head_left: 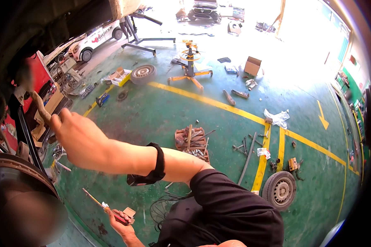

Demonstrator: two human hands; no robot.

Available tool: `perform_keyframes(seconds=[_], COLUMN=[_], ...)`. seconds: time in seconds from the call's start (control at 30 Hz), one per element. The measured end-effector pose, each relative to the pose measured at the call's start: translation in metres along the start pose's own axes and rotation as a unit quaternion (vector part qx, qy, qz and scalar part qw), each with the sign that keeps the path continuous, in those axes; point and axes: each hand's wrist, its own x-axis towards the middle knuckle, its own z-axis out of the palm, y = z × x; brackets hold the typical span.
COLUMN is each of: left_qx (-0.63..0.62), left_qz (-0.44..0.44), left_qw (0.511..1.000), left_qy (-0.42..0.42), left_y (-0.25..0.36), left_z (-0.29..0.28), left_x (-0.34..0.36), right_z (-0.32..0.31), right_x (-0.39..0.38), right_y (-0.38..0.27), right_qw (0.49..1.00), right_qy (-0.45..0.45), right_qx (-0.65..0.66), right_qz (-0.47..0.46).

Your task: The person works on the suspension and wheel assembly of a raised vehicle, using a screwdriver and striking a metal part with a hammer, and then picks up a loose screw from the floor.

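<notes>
My right hand (76, 138) reaches far left, a black watch strap (158, 164) on its wrist. Its fingers are closed round the lower end of a brown, curved rod-like part (41, 108), whose upper end meets the underside of a vehicle. Lower down, my left hand (121, 222) grips the red and black handle of a screwdriver (94, 197). The long shaft points up and to the left, apart from the vehicle. A small piece of cardboard (129, 212) shows beside that hand; whether I hold it cannot be told. A brake disc (22, 166) stands below my right hand, partly blurred.
A crate of tools (185, 142) sits on the green floor beyond my right arm. A wheel (280, 190) lies at the right, near a long metal bar (247, 158) and loose parts. Farther off stand a yellow-legged jack (189, 68), another tyre (143, 74) and a cardboard box (252, 66).
</notes>
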Motion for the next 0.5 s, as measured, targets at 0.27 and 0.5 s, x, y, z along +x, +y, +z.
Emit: perform_keyframes(seconds=[0.27, 0.5], left_qx=[-0.004, -0.011], left_qz=[-0.025, -0.017], left_qw=[1.0, 1.0], left_qy=[0.015, 0.007], left_y=[0.0, 0.002], left_z=[0.007, 0.013], left_x=[0.0, -0.007], right_z=[0.008, 0.004], right_x=[-0.005, 0.001], right_y=[0.007, 0.01], right_qw=[0.668, 0.975], right_qy=[-0.076, 0.026], right_qx=[0.668, -0.219], right_qz=[0.32, -0.028])
